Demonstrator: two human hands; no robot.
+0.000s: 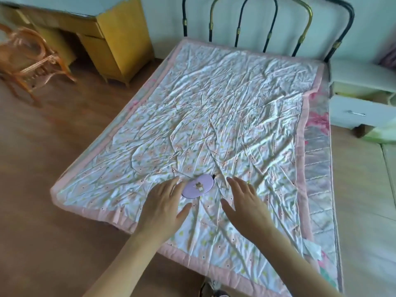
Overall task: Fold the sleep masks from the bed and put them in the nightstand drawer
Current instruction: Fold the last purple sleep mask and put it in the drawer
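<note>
A lilac sleep mask (198,186) lies folded into an oval on the flowered quilt (214,116) near the bed's foot, with a small dark strap end showing at its upper right. My left hand (165,205) is spread flat just left of it, fingertips touching or almost touching its edge. Spread out too, my right hand (244,202) hovers a short way to the right of the mask, holding nothing. The white nightstand (362,82) stands at the far right beside the headboard, its drawer (360,112) pulled out.
A black and brass metal headboard (267,22) closes the far end of the bed. A yellow wooden desk (115,39) and a rattan chair (32,58) stand on the wooden floor to the left. A pale cloth bundle (381,133) lies on the floor below the nightstand.
</note>
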